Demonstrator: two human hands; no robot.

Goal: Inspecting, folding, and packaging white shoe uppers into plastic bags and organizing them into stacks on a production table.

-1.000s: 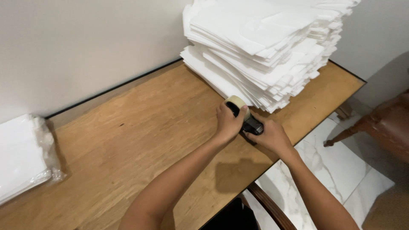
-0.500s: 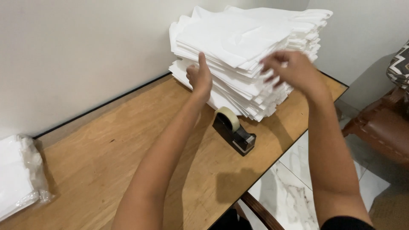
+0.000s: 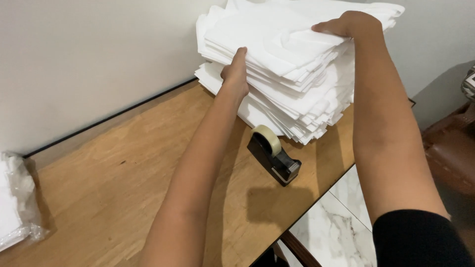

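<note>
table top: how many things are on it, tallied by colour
White: 2, the stack of folded white sheets and the plastic-wrapped white bundle
Black: 1, the tape dispenser
Total: 3

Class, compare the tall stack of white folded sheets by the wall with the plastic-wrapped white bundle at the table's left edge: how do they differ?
The tall stack of white folded sheets is unwrapped and loose-edged; the plastic-wrapped white bundle is sealed in clear film. The stack is high and fully visible; the bundle is low and cut off by the frame. The left hand and right hand touch the stack; nothing touches the bundle. Both are white and lie on the wooden table.
</note>
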